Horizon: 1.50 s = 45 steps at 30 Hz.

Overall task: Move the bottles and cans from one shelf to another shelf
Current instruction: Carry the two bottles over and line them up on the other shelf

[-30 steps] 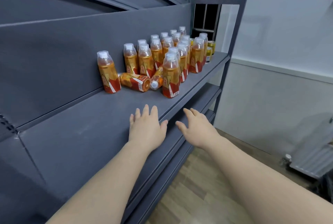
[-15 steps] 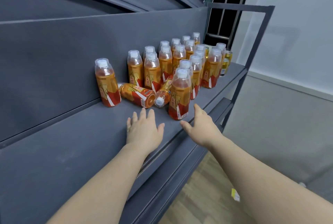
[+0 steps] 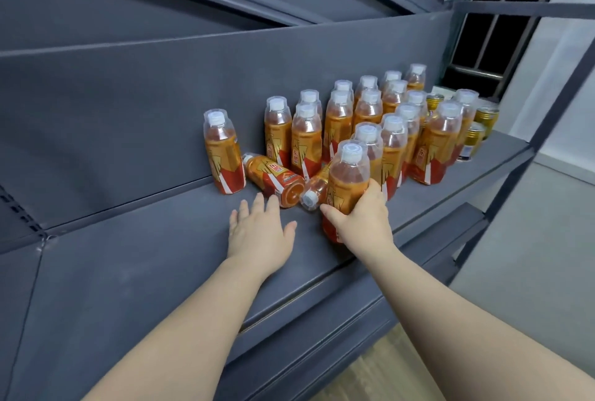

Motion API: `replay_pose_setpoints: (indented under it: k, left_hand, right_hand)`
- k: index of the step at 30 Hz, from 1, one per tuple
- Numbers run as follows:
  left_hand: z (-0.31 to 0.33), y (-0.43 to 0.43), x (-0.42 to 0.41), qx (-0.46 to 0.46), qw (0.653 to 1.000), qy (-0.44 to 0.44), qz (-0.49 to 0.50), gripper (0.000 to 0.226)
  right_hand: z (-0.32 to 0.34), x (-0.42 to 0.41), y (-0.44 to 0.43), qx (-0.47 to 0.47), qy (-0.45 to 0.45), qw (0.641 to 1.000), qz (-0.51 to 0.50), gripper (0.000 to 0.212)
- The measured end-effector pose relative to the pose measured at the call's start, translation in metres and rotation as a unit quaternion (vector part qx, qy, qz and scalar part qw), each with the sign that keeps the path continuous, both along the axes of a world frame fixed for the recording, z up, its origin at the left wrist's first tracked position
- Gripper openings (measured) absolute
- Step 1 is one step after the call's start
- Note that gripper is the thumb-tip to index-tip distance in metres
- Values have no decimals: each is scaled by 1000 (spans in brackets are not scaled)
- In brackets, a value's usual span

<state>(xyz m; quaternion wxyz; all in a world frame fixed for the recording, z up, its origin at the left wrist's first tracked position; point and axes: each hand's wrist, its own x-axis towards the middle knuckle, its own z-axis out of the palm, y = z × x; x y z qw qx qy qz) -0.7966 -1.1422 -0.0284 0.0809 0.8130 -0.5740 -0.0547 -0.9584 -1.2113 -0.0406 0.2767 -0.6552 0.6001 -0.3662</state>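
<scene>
- We count about twenty bottles (image 3: 370,110) on the flat grey metal shelf (image 3: 128,255). They stand so close together that we cannot be sure of the ones at the back.
- They are clear plastic with white caps, orange drink inside and shiny orange and red labels.
- Two lie on their sides. The left fallen bottle (image 3: 273,178) shows us its round bottom, and the right fallen bottle (image 3: 317,189) shows us its cap.
- A lone bottle (image 3: 222,149) stands at the left by the back wall.
- We see three gold cans (image 3: 487,117), round and shiny, at the far right end.
- The right hand (image 3: 360,223) wraps round the front bottle (image 3: 349,175), which stands near the shelf's front edge.
- The left hand (image 3: 260,233) is flat with fingers spread and holds nothing. Its fingertips are just beside the left fallen bottle, and we cannot tell if they touch.
</scene>
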Motion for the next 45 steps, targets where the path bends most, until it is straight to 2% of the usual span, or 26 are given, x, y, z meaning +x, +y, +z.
replay_pose_setpoints:
  k: [8, 17, 25, 30, 35, 45]
  left_hand:
    - [-8, -6, 7, 4, 1000, 1, 27, 69]
    - [-8, -13, 43, -21, 999, -4, 43, 67]
    - [-14, -12, 92, -38, 994, 24, 104, 67]
    - [-17, -27, 109, -61, 986, 76, 137, 69]
    - [-12, -54, 113, -121, 969, 153, 153, 73]
    - [1, -99, 122, -224, 900, 312, 205, 97]
  right_hand:
    - [-5, 4, -4, -29, -42, 999, 12, 72]
    - [-8, 57, 8, -30, -54, 989, 136, 69]
    - [-6, 101, -4, -33, -67, 981, 180, 73]
    - [-14, 108, -8, -46, -43, 985, 160, 73]
    - [-18, 106, -10, -50, -21, 988, 148, 74]
    - [-21, 108, -12, -45, -7, 989, 138, 71]
